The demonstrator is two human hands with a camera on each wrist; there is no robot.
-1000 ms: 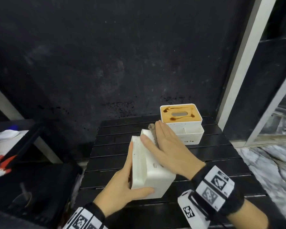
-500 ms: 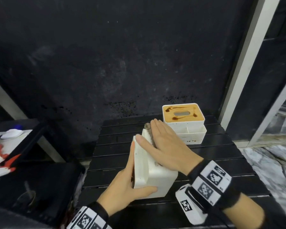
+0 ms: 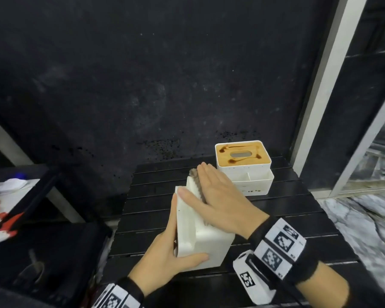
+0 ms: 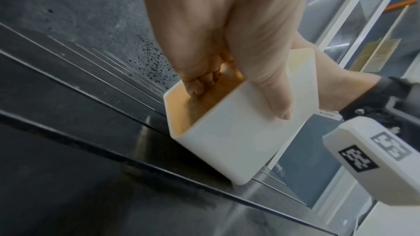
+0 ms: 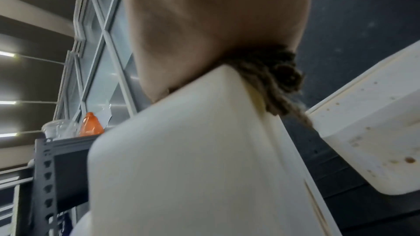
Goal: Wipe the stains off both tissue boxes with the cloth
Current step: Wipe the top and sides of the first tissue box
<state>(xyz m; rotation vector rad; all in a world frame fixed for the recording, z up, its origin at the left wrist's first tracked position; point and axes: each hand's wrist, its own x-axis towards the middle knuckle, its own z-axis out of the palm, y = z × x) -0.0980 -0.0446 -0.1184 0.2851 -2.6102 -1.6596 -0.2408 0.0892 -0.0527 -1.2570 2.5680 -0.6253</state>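
Two boxes sit on the table (image 3: 287,210): the far box (image 3: 242,172) is left stained, while the near box (image 3: 200,236) is tipped and gripped by the left hand (image 3: 165,256) so the cloth (image 3: 195,174) can be pressed flat by the spread right hand (image 3: 220,203).

Tilted white box (image 3: 206,245), cloth (image 3: 195,174), stained box (image 3: 242,157).

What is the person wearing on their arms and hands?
The hands are bare, with no gloves. The right wrist has a black band carrying white square tags with black pixel patterns. A white box-shaped camera hangs beneath it with its own tag and a thin black cable. The left wrist wears a matching black band with tags.
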